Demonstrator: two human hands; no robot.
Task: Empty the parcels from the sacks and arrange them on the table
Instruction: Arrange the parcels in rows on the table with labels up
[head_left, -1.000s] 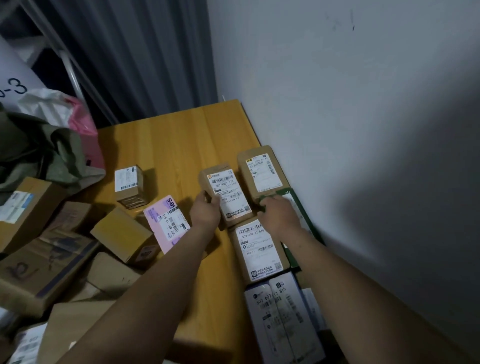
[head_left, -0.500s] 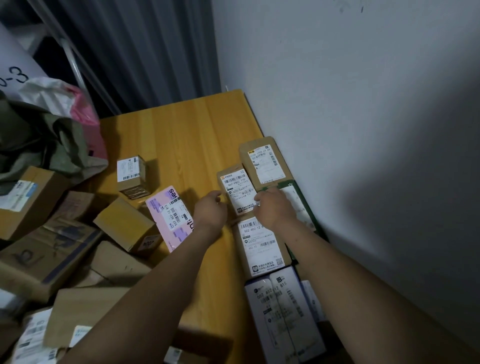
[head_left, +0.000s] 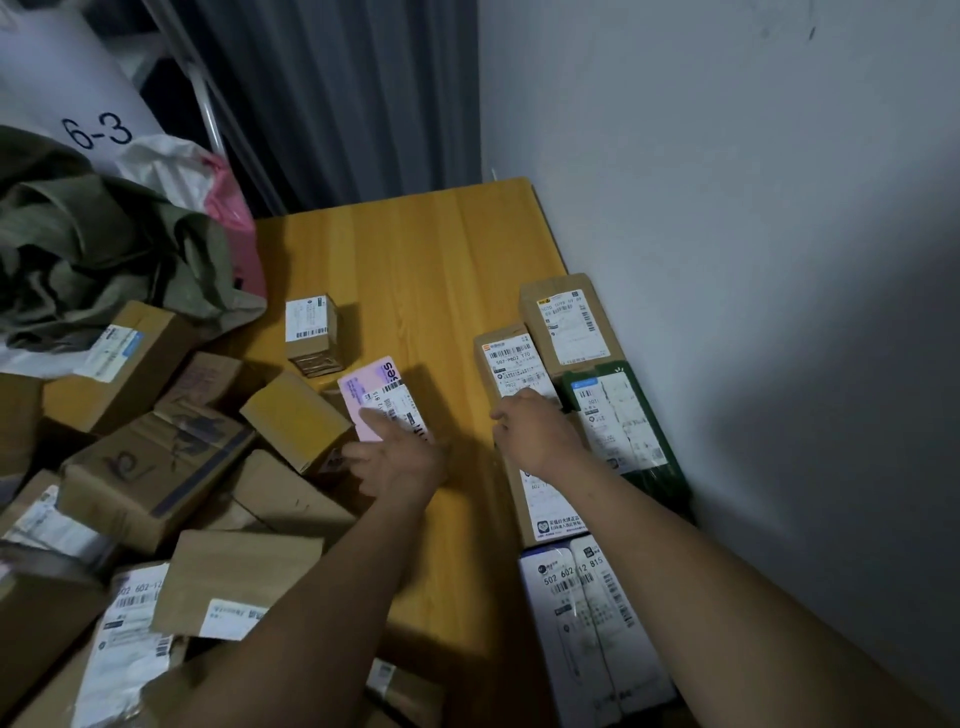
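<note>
1. Showing two bare hands: L hand (head_left: 402, 462) & R hand (head_left: 540, 436).
2. Running bare from wrist to the frame's bottom edge: L forearm (head_left: 311, 597) & R forearm (head_left: 701, 571).
3. Looking broad & smooth along both forearms, tapering twd the wrists.
4. Sitting in dim light w/ shadow along the undersides, so knuckle & nail detail is staying too murky to read.

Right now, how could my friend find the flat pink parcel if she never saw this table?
Start at the yellow wooden table in the corner by the pale wall. Near its middle, beside the small cube-shaped cardboard box, lies the flat pink parcel, under the left hand's fingertip. It is the only pink parcel; its neighbours are brown cardboard.
</note>
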